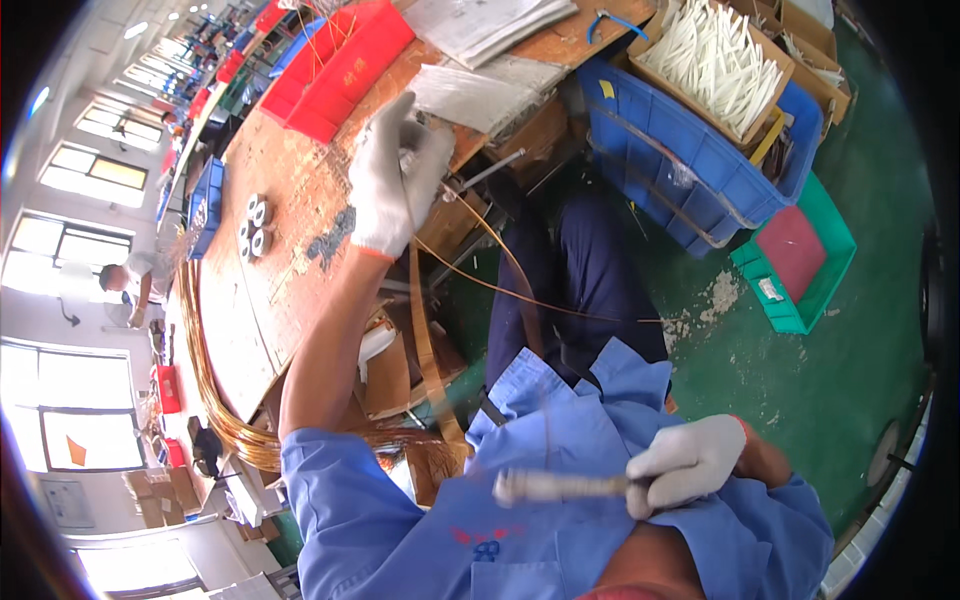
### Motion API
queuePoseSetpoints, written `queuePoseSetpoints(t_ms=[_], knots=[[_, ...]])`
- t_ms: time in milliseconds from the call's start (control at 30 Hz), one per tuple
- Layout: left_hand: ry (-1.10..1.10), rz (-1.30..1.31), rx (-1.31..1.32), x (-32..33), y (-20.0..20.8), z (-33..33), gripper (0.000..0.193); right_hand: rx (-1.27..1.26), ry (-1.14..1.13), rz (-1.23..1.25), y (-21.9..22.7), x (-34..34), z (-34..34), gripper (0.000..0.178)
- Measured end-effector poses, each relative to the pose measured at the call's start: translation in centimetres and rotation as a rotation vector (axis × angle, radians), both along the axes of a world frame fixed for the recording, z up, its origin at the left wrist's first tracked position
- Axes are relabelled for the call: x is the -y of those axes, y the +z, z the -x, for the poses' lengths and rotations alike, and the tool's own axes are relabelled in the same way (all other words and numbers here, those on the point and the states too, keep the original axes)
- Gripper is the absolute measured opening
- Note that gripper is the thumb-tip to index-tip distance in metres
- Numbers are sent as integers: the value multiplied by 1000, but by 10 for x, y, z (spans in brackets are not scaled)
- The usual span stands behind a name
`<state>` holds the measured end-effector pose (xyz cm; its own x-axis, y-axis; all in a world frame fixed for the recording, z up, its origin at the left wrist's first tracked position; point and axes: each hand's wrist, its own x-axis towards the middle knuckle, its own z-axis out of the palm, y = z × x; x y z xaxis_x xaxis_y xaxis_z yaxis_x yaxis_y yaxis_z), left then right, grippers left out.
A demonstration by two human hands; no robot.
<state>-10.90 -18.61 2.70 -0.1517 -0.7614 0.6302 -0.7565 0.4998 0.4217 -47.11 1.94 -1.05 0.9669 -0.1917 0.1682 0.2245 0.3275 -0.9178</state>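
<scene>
My left hand (395, 180), in a white glove, is at the edge of the wooden workbench (300, 180). Its fingers curl around something greyish that I cannot make out. Right beside it, a thin metal rod (492, 172) juts out past the bench edge. Copper-coloured wire (540, 300) runs from near this hand across my dark trousers, and a flat brown strip (428, 340) hangs below the glove. In front of my chest, my right hand (690, 465), also gloved, grips a pale stick-shaped tool (560, 487). Motion blurs the tool's far end.
On the bench are a red bin (345, 75), several white rings (256, 225), a blue tray (206, 195), plastic-wrapped sheets (490, 95) and blue-handled pliers (612, 24). Copper wire bundles (205, 370) curve around its left side. A blue crate (650, 150) and a green bin (795, 318) stand right.
</scene>
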Motion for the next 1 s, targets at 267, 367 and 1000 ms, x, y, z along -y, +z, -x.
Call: queuePoseSetpoints(t_ms=[267, 367, 1000], knots=[[-24, -337, -1125, 143, 45, -58, 55, -248, -314, -546, -11, 110, -128, 40], [21, -365, -1284, 184, -1, -95, 53, -106, -432, -778, -30, 155, -208, 35], [-71, 484, 575, 25, 22, -25, 59, -257, 4, -582, -31, -4, 25, 33]])
